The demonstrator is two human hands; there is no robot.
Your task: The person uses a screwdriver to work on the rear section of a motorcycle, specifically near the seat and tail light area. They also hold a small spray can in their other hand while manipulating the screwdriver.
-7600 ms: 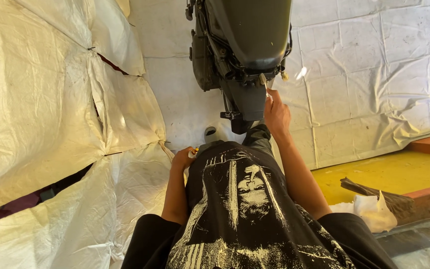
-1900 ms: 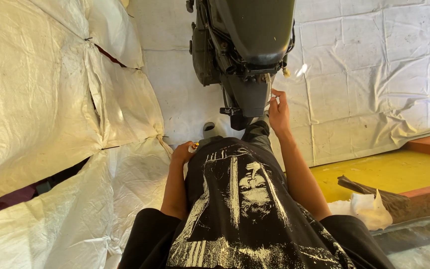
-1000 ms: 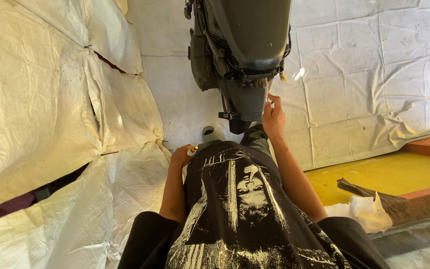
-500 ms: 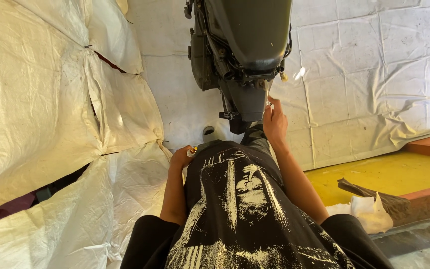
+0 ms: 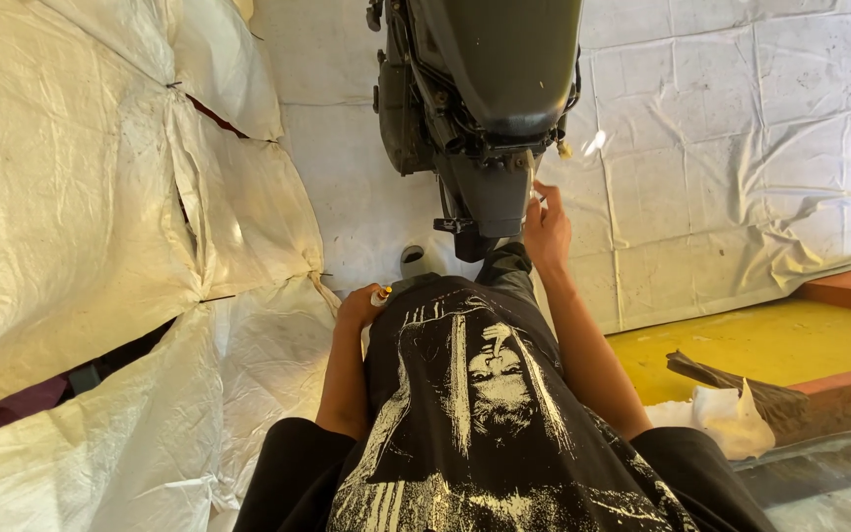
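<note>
A large dark grey outboard motor [image 5: 485, 89] hangs upright in front of me against white sheeting. My right hand [image 5: 547, 229] is raised to the lower right edge of its housing, fingers touching the metal; whether it holds a small tool I cannot tell. My left hand [image 5: 359, 305] rests low by my hip, closed around a small object with an orange and white tip [image 5: 382, 295]. My black printed shirt fills the lower middle of the view and hides my lap.
White woven tarpaulin [image 5: 100, 227] covers the left wall, back wall and floor. A yellow platform with a red-brown edge [image 5: 770, 340] lies at the right, with a crumpled white rag [image 5: 726, 414] and a dark strip on it. A shoe tip [image 5: 414, 261] shows below the motor.
My right hand has stayed at the motor's lower right edge, shifting only slightly. My left hand has not moved.
</note>
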